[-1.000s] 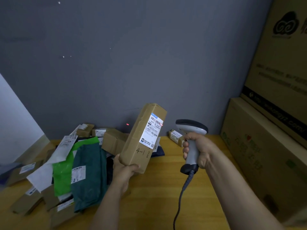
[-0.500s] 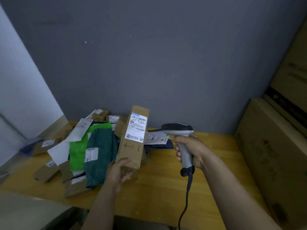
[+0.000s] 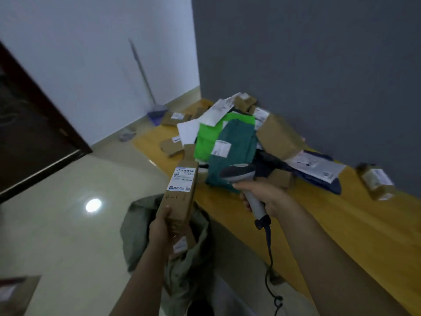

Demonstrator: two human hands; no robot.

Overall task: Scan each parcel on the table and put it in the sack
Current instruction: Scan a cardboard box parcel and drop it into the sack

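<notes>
Right now the left grip point(image 3: 163, 226) is wrapped round the lower end of the long cardboard box point(image 3: 182, 190), holding it just off the tabletop point(image 3: 341, 224) edge. The box stands nearly upright. Its long axis runs 12 to 6 with the top leaning slightly toward 1, and the shipping label and handwritten "4-1" face the camera. The grey-green sack point(image 3: 134, 229) sits on the floor point(image 3: 68, 224) directly beneath, its mouth at 6 o'clock from the box's lower end. The drop therefore looks to be end-first and straight down, and the left grip is the nearer one. The right grip point(image 3: 264, 197) is closed round the handle of the barcode scanner point(image 3: 239, 173), over the tabletop at 3 o'clock from the box. A heap of parcels point(image 3: 232, 151) lies on the tabletop at 1 o'clock.
</notes>
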